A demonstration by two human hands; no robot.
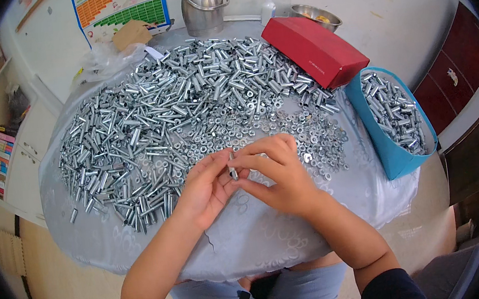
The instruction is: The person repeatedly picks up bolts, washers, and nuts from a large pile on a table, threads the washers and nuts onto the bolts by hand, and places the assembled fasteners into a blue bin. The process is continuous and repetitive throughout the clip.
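Bolt [232, 166], just one, pinched between our left hand [206, 188] and right hand [279, 171]; at three o'clock, one blue bag [387, 155] holds uncounted sleeves [394, 112].

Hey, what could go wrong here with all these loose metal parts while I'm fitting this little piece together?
The small metal sleeve, pinched between the left hand and right hand, could slip and vanish among the washers and nuts just beyond it. The pile of sleeves reaches close to the table's left edge, so a nudge might roll some off. The full blue bag hangs at the right edge and might tip.
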